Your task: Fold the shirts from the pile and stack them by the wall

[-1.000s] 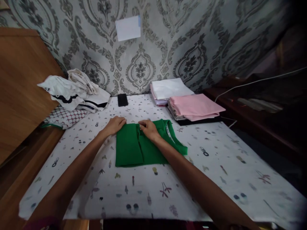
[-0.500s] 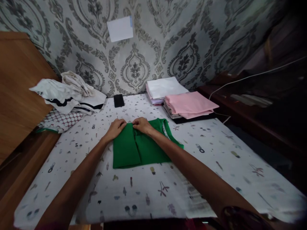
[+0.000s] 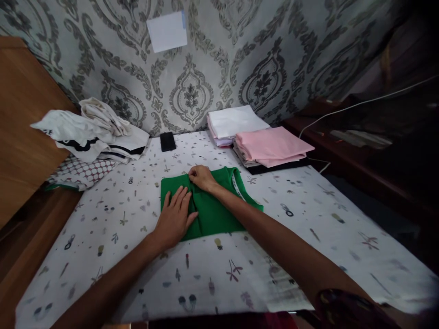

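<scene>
A green shirt (image 3: 219, 214) lies partly folded on the patterned sheet, its neckband with a white inner strip toward the right. My left hand (image 3: 175, 214) rests flat on the folded-over left part, fingers stretched and thumb apart. At the far edge of the fold, my right hand (image 3: 201, 177) pinches the green cloth between thumb and fingers. My right forearm crosses over the shirt's right half and hides some of it.
White sheet with small prints (image 3: 120, 246) covers the table. Folded white cloths (image 3: 236, 121) and folded pink cloths (image 3: 274, 146) are stacked at the back right. A black phone-like object (image 3: 168, 141) lies near the wall. Crumpled white clothes (image 3: 85, 132) sit at the left beside a wooden panel (image 3: 30, 123).
My left hand has moved from the shirt's far edge toward me and now lies flat on the fold. My right hand keeps its pinch at the far edge. The view has shifted slightly.
</scene>
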`<state>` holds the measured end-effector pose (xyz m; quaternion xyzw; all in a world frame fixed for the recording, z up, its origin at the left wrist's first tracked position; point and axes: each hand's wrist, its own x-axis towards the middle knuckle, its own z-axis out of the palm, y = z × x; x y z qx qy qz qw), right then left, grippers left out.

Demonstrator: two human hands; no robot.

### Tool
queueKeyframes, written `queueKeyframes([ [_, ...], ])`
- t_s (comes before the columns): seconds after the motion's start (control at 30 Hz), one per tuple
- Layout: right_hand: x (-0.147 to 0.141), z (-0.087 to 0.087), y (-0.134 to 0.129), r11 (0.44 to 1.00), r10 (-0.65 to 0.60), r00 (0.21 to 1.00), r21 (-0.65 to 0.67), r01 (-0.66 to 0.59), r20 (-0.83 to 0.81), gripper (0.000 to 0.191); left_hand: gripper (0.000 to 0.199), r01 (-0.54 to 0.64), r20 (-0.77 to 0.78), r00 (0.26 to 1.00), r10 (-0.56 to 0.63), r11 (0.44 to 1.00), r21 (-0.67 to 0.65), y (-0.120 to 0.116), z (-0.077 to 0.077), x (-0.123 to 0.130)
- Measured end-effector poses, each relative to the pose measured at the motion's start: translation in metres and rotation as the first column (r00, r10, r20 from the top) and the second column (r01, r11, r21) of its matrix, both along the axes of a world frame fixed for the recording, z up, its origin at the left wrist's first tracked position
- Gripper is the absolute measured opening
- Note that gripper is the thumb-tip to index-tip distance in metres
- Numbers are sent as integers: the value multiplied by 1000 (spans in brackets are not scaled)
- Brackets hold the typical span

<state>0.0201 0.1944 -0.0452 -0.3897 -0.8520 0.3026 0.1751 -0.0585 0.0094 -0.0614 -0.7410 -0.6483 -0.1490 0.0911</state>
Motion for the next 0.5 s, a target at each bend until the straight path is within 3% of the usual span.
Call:
queueKeyframes([
  [0.2, 2, 7, -2, 1000, 23, 998, 1, -23, 52, 21, 53, 17, 82, 997, -3, 984, -175, 0, 9, -6],
  [0.3, 8, 13, -10, 1000, 29, 998, -5, -29, 62, 38, 53, 21, 230, 973, 34, 972, -232, -11, 20, -18],
  [0.4, 13, 15, -30, 990, 62, 998, 129, -59, -25, 53, 54, -25, 323, 941, 98, 974, -223, -27, 25, -29],
  [0.5, 14, 9, -56, 944, 207, 977, 272, -188, -44, 49, 59, -69, 250, 960, 122, 975, -211, -41, 17, -29],
])
